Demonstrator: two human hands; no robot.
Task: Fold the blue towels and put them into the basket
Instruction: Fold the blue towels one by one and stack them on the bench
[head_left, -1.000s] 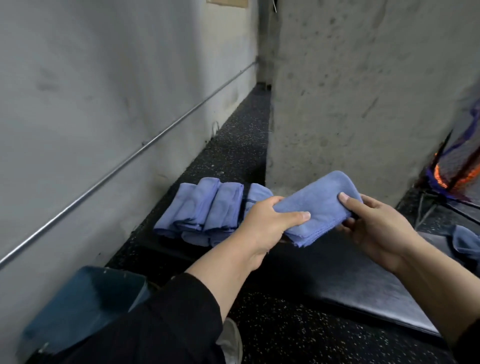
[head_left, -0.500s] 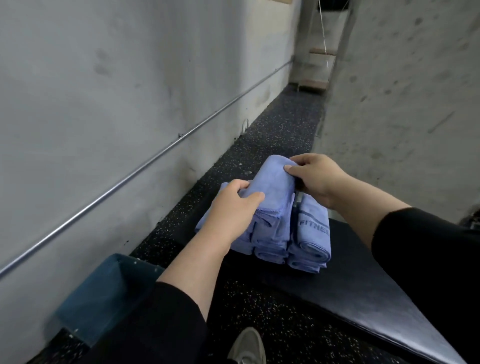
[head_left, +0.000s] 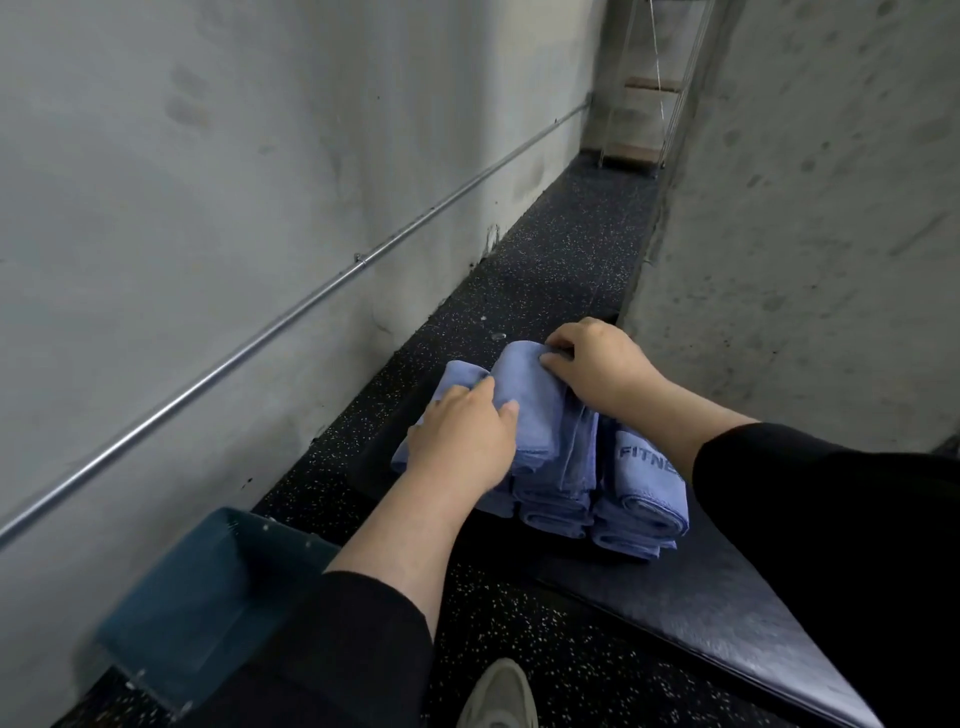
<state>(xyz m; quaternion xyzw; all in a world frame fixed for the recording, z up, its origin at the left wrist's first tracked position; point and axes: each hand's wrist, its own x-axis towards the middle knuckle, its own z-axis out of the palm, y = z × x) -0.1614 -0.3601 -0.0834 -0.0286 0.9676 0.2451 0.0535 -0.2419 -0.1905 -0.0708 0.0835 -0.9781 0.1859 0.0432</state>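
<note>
Several folded blue towels (head_left: 641, 499) lie stacked in a row on a black padded bench (head_left: 727, 608). The newest folded towel (head_left: 535, 400) sits on top of the row. My left hand (head_left: 462, 441) holds its near left side, thumb and fingers curled on the cloth. My right hand (head_left: 597, 364) grips its far end, fingers bent over the edge. One towel at the right shows dark lettering. A dark blue plastic basket (head_left: 156, 639) stands on the floor at lower left, below my left sleeve; its inside looks empty.
A grey wall with a metal rail (head_left: 291, 317) runs along the left. A concrete pillar (head_left: 805, 234) rises close on the right. Black speckled floor (head_left: 561, 260) stretches ahead down a narrow passage. My shoe (head_left: 498, 696) shows at the bottom.
The folded towel, held in the air a second ago, now lies on top of the row of folded towels. Both hands came down with it and remain on it.
</note>
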